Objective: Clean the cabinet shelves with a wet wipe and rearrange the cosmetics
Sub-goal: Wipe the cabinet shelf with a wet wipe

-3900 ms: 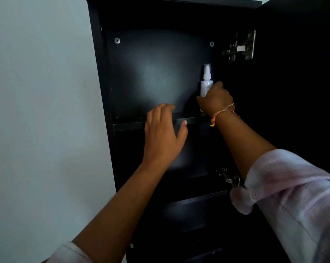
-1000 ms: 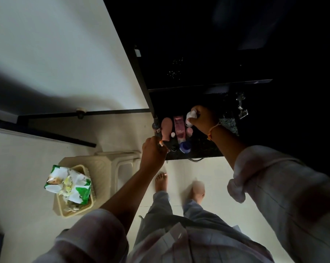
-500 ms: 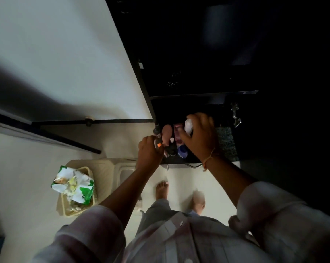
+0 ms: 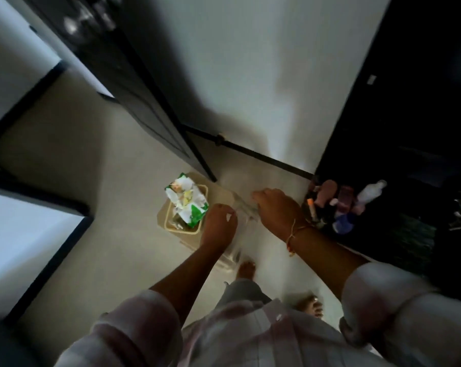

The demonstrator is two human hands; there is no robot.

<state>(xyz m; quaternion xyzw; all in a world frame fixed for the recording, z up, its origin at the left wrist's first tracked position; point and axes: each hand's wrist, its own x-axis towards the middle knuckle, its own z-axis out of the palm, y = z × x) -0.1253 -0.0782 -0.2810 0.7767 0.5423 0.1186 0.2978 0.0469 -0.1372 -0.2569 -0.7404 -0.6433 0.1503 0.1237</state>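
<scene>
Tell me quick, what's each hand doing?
Left hand: fingers curled, apparently empty; too blurred to be sure.
Right hand: cannot tell; blurred, nothing clearly held.

Both arms reach fwd and down, sleeves rolled to elbows. L hand (image 4: 220, 223) palm down, fingers curled. R hand (image 4: 275, 210) palm down, fingers bent; thread band on wrist. Blurred; grip unclear.

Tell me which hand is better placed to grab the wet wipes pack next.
Left, probably. The left hand hovers right beside the green-and-white wipes pack in its beige basket, while the right hand sits farther off, toward the cosmetics on the shelf.
</scene>
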